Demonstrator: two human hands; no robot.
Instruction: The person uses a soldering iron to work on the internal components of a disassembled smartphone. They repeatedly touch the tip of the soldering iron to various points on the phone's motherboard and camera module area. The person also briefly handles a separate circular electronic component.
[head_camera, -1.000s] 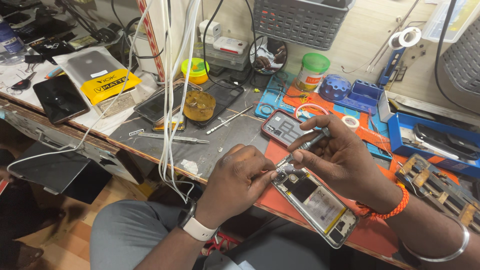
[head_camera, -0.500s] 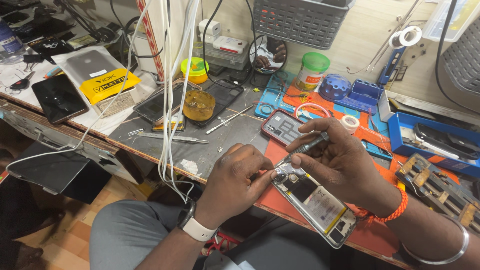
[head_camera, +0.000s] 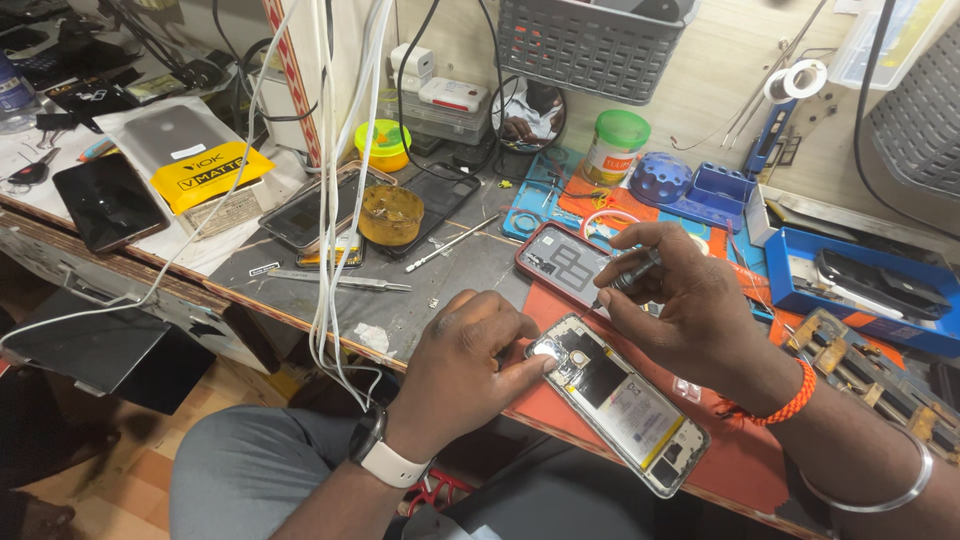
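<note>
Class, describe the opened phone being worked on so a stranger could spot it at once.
Find the red mat at the bench's near edge. The opened phone lies slanted on it, between the left hand and right hand. Unlike the red-rimmed phone behind, its battery and boards show.

On your table (head_camera: 440, 290) a black phone (head_camera: 108, 201) lies at the left edge beside a yellow packet (head_camera: 205, 170). White cables (head_camera: 335, 200) hang across an amber dish (head_camera: 391, 214), with a green-lidded jar (head_camera: 614, 146) and a blue tray (head_camera: 860, 290) farther right.
</note>
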